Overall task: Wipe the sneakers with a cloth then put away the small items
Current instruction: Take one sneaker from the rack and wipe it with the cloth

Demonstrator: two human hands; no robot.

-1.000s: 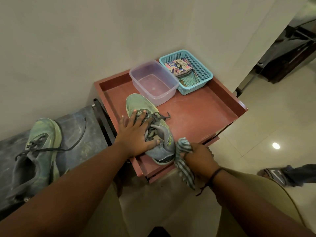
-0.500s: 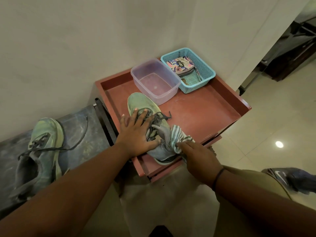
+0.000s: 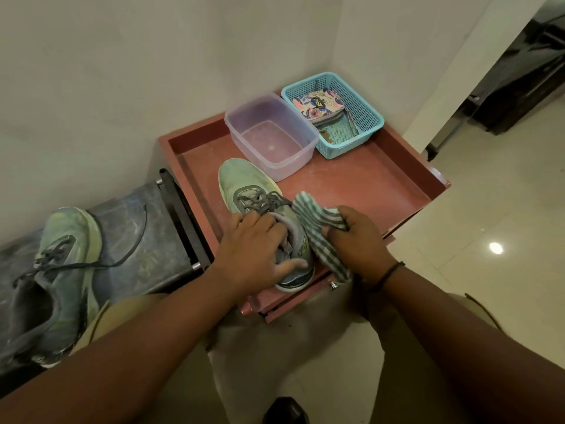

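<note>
A dusty pale-green sneaker (image 3: pixel 244 185) lies on the red tray-topped table (image 3: pixel 367 185), toe pointing away from me. My left hand (image 3: pixel 256 255) grips it around the collar and heel, thumb along its right side. My right hand (image 3: pixel 357 240) holds a green-and-white striped cloth (image 3: pixel 315 221) against the sneaker's right side by the collar. The second green sneaker (image 3: pixel 61 270) lies on a dark bench (image 3: pixel 146 240) to the left. A floral pouch (image 3: pixel 318 107) lies in the blue basket (image 3: pixel 367 111) at the back of the table.
A clear plastic tub (image 3: pixel 272 136) stands behind the sneaker's toe, touching the basket. Walls close in behind and to the left. Glossy tiled floor (image 3: pixel 489 209) spreads to the right. My knees are under the table's front edge.
My right hand brought the cloth up from below the table's front edge to the sneaker's right side. My left hand shifted back from the laces to grip the collar and heel.
</note>
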